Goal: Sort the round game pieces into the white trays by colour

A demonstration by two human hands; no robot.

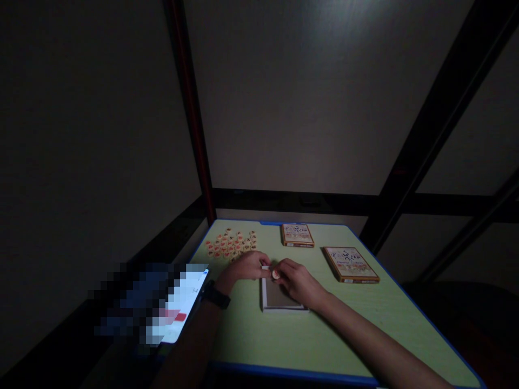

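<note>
A shallow open box (264, 302) with a white rim and brown inside lies on the table in front of me. My left hand (250, 265) is at its far left corner, thumb and fingers closed around the rim there. Over the far part of the box, my right hand (298, 282) pinches a round Chinese chess piece (275, 275) with a red mark, its face turned up toward me. Beyond my left hand, many loose Chinese chess pieces (231, 243) with red or dark characters are spread at the table's far left.
Two Chinese chess boxes with printed lids lie on the green, blue-edged table (344, 335): one box (298, 234) at the far edge, another box (352, 263) at right. A lit screen (178, 308), partly pixelated, is by the left edge. Walls stand behind and at left.
</note>
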